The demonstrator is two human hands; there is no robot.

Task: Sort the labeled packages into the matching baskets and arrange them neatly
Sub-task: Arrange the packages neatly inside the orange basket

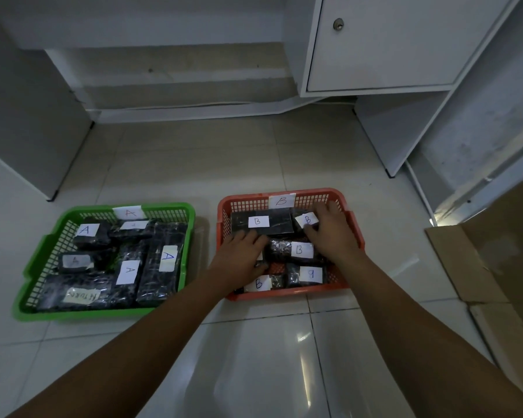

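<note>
An orange basket (287, 292) tagged B sits on the floor at centre right, holding several black wrapped packages with white B labels. Both my hands are inside it. My left hand (242, 254) lies fingers-down on a package at the basket's left side, which it mostly hides. My right hand (329, 232) reaches over the far right B package (307, 220), fingers bent onto it. Another B package (296, 250) lies between my hands. To the left, a green basket (43, 245) tagged A holds several black packages labelled A.
An open cardboard box (495, 251) stands at the right. A white cabinet with a door (384, 46) and white desk panels close off the back and left. Pale floor tiles (254, 342) run in front of the baskets.
</note>
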